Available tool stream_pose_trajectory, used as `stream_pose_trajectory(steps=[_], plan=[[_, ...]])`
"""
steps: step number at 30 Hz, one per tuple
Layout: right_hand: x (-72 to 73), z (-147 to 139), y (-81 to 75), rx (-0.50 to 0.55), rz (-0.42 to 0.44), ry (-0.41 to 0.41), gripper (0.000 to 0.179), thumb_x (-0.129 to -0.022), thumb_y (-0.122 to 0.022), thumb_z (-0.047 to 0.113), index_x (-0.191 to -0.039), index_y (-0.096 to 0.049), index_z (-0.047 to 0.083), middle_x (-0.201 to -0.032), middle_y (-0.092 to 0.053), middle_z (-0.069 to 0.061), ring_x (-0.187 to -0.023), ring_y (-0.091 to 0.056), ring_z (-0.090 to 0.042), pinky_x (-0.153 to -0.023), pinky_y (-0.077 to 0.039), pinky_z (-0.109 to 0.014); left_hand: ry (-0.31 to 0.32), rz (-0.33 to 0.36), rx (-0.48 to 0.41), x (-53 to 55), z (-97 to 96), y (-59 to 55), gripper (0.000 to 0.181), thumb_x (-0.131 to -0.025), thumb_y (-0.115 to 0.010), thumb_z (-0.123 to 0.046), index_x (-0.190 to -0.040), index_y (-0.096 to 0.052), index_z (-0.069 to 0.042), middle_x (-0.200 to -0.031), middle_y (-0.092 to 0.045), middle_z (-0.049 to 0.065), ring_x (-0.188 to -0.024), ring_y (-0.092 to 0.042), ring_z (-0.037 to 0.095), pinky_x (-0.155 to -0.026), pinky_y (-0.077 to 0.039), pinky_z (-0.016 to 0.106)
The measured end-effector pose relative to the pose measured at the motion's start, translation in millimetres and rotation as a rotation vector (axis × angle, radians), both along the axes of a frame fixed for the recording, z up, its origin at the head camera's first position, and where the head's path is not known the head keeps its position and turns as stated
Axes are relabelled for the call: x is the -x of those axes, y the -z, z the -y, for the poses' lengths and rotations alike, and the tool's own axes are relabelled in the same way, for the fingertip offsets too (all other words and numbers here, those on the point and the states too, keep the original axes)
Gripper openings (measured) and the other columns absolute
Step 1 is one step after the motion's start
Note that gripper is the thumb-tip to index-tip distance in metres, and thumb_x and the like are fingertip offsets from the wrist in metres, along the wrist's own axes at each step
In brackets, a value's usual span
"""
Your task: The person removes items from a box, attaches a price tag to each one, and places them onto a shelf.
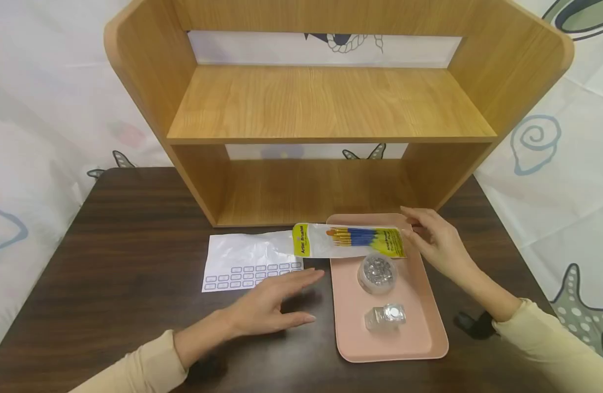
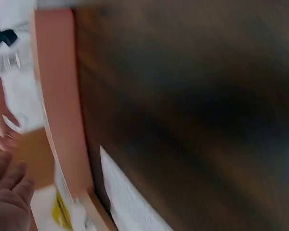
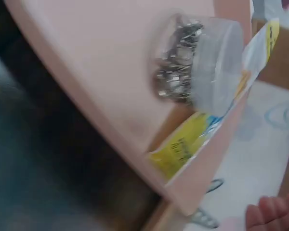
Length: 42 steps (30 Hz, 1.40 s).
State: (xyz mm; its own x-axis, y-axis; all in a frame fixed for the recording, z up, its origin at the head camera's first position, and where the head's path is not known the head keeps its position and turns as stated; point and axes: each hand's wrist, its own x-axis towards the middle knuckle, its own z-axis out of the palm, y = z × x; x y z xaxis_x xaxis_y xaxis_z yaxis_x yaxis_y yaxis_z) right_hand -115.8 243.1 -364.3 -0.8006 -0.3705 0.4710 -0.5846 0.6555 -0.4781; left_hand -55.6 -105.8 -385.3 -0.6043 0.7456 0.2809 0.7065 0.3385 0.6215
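Over the dark table, my left hand [image 1: 262, 308] is held out, fingers stretched and thumb apart, holding nothing. It is nearest a white sheet of printed labels [image 1: 257, 256] and the left side of a pink tray [image 1: 350, 344]. My right hand [image 1: 439, 245] hovers by the tray's far right corner, fingers slightly bent, beside the end of a clear pack of paintbrushes [image 1: 358, 240]. That pack lies across the tray's far end and overlaps the sheet. On the tray are a round clear tub of small silvery pieces [image 1: 378, 273] and a small clear glass-like container [image 1: 384, 317].
A two-tier wooden shelf [image 1: 331, 103] stands at the back of the table [image 1: 110, 273], just behind the sheet and the tray. Behind and at the sides hangs a white cloth [image 1: 46, 93] with sea drawings.
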Motion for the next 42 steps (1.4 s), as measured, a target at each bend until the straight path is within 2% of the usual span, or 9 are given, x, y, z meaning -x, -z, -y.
stream_pose_trajectory(steps=[1, 2, 7, 11, 16, 25, 37, 42], plan=[[-1.0, -4, 2.8, 0.016, 0.027, 0.043, 0.044, -0.078, -0.070, -0.006, -0.120, -0.058, -0.005, -0.106, -0.062, -0.017, -0.082, -0.058, -0.024, -0.070, -0.041, -0.005, -0.008, 0.042, -0.038, -3.5, -7.0, 2.0, 0.064, -0.086, -0.067, -0.035, -0.140, -0.044, -0.009, -0.139, -0.051, 0.008, -0.128, -0.048, 0.020, -0.104, -0.039, 0.036], [-2.3, -7, 5.4, 0.025, 0.063, 0.079, 0.043, -0.078, -0.070, -0.007, -0.119, -0.058, -0.006, -0.102, -0.062, -0.018, -0.086, -0.059, -0.026, -0.072, -0.044, -0.007, -0.014, 0.075, -0.074, -6.5, -13.9, 4.1, 0.063, -0.085, -0.069, -0.032, -0.139, -0.046, -0.008, -0.136, -0.053, 0.008, -0.126, -0.049, 0.019, -0.103, -0.041, 0.036], [-8.8, -18, 18.8, -0.008, 0.208, 0.175, 0.042, -0.080, -0.068, -0.004, -0.120, -0.055, -0.011, -0.096, -0.058, -0.021, -0.081, -0.060, -0.029, -0.066, -0.050, -0.016, -0.053, 0.159, -0.190, -15.3, -42.9, 11.2, 0.056, -0.081, -0.074, -0.026, -0.131, -0.054, -0.008, -0.128, -0.060, 0.006, -0.118, -0.055, 0.015, -0.099, -0.044, 0.030], [-9.7, -25, 28.3, -0.058, 0.287, 0.218, 0.044, -0.081, -0.068, -0.001, -0.121, -0.053, -0.013, -0.092, -0.056, -0.020, -0.077, -0.056, -0.026, -0.062, -0.046, -0.021, -0.073, 0.205, -0.229, -16.2, -59.7, 16.2, 0.054, -0.080, -0.075, -0.022, -0.128, -0.056, -0.005, -0.125, -0.061, 0.006, -0.114, -0.057, 0.014, -0.096, -0.046, 0.028], [-6.9, -29, 36.9, -0.085, 0.382, 0.241, 0.045, -0.083, -0.066, 0.000, -0.123, -0.051, -0.014, -0.087, -0.054, -0.017, -0.076, -0.051, -0.023, -0.060, -0.041, -0.022, -0.088, 0.262, -0.251, -15.3, -73.8, 18.8, 0.054, -0.080, -0.075, -0.020, -0.128, -0.056, -0.003, -0.125, -0.062, 0.008, -0.111, -0.059, 0.016, -0.091, -0.048, 0.026], [-1.1, -28, 44.6, -0.075, 0.381, 0.225, 0.043, -0.081, -0.064, -0.004, -0.121, -0.052, -0.014, -0.078, -0.052, -0.009, -0.068, -0.046, -0.014, -0.055, -0.038, -0.020, -0.092, 0.359, -0.247, -16.5, -88.1, 22.2, 0.056, -0.077, -0.077, -0.017, -0.127, -0.056, -0.001, -0.128, -0.060, 0.009, -0.116, -0.056, 0.016, -0.096, -0.044, 0.024], [-0.6, -27, 43.8, -0.039, 0.450, 0.216, 0.043, -0.084, -0.061, -0.004, -0.124, -0.049, -0.012, -0.080, -0.051, -0.010, -0.065, -0.044, -0.011, -0.051, -0.036, -0.020, -0.109, 0.367, -0.196, -16.5, -101.9, 26.9, 0.055, -0.076, -0.078, -0.019, -0.125, -0.058, -0.004, -0.125, -0.061, 0.004, -0.112, -0.057, 0.013, -0.095, -0.044, 0.020], [-1.0, -27, 43.0, -0.029, 0.463, 0.218, 0.042, -0.085, -0.059, -0.004, -0.125, -0.048, -0.011, -0.081, -0.050, -0.010, -0.065, -0.044, -0.013, -0.050, -0.035, -0.020, -0.106, 0.346, -0.170, -15.4, -109.2, 31.0, 0.053, -0.076, -0.079, -0.021, -0.123, -0.059, -0.006, -0.121, -0.064, 0.004, -0.110, -0.057, 0.009, -0.094, -0.043, 0.019]])
